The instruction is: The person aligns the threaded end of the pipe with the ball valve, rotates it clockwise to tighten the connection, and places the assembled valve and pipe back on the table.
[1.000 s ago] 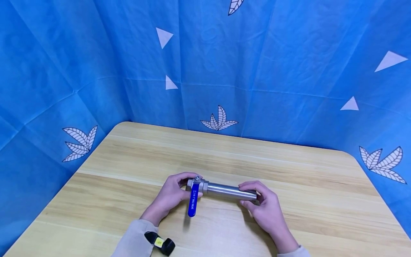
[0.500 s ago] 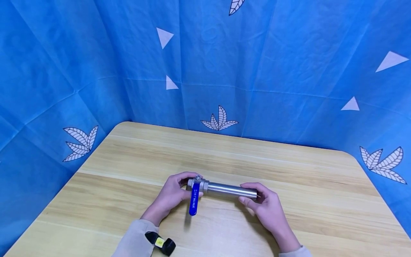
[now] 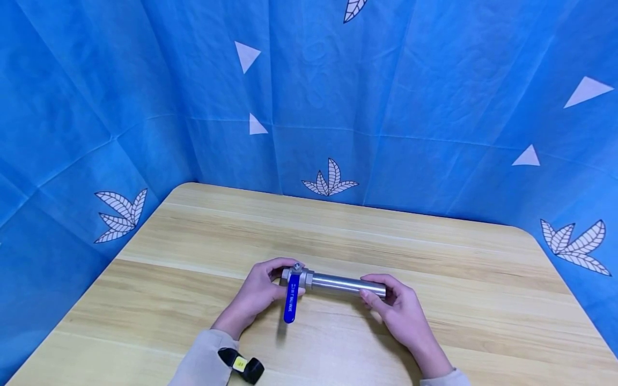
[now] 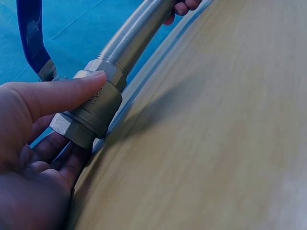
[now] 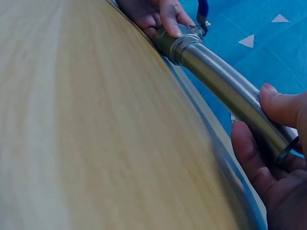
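A metal ball valve (image 3: 305, 279) with a blue lever handle (image 3: 291, 300) is gripped by my left hand (image 3: 258, 289), thumb on the near side and fingers behind. The lever points toward me. From the valve's right side runs a shiny steel pipe (image 3: 338, 283), joined to it at a hex end. At the pipe's free end, my right hand (image 3: 398, 308) holds it between thumb and fingers. In the left wrist view the thumb presses on the valve body (image 4: 96, 103). The right wrist view shows the pipe's open end (image 5: 286, 151) between the right thumb and fingers.
Below the hands lies a light wood table (image 3: 309, 230) with rounded far corners. A blue curtain (image 3: 309, 96) with white leaf and triangle prints hangs behind and at the sides. A black strap with a yellow label (image 3: 240, 364) is around the left sleeve.
The right fingers and thumb have shifted around the pipe's end, the thumb coming up onto its near side. The left hand and valve stay almost in place.
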`<state>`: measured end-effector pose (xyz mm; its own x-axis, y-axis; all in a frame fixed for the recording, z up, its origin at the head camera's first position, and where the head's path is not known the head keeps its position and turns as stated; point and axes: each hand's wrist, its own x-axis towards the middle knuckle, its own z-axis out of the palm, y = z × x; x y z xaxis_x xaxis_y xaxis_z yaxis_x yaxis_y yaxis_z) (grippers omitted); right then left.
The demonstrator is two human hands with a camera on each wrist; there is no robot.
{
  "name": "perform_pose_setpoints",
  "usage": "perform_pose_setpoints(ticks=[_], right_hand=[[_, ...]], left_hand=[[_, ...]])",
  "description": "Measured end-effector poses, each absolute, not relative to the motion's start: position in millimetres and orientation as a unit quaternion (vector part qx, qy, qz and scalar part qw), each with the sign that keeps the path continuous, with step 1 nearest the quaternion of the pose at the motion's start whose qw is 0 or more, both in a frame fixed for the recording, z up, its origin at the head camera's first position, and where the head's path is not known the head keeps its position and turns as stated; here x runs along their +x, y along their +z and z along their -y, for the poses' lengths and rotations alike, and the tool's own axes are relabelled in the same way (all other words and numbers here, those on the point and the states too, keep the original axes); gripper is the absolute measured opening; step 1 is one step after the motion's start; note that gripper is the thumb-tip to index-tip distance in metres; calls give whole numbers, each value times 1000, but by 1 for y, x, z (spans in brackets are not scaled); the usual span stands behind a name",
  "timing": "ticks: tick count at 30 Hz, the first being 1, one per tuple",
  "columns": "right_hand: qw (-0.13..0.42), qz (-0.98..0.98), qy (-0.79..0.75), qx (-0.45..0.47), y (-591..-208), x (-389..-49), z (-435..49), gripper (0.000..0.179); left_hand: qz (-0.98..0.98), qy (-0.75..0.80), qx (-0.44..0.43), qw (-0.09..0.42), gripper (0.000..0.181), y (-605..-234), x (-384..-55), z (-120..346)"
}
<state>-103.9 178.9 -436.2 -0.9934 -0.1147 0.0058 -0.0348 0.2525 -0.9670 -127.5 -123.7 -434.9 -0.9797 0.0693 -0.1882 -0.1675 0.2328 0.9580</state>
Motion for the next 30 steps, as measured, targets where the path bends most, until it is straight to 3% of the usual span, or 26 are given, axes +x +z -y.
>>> perform_pose_setpoints(ticks=[17, 30], right_hand=[[27, -803, -595, -34, -434, -103, -178, 28], [27, -836, -546, -49, -431, -104, -179, 25]], left_hand=[[-787, 608, 5, 102, 52, -435, -127, 124], [-814, 577, 5, 67, 49, -432, -126, 120]])
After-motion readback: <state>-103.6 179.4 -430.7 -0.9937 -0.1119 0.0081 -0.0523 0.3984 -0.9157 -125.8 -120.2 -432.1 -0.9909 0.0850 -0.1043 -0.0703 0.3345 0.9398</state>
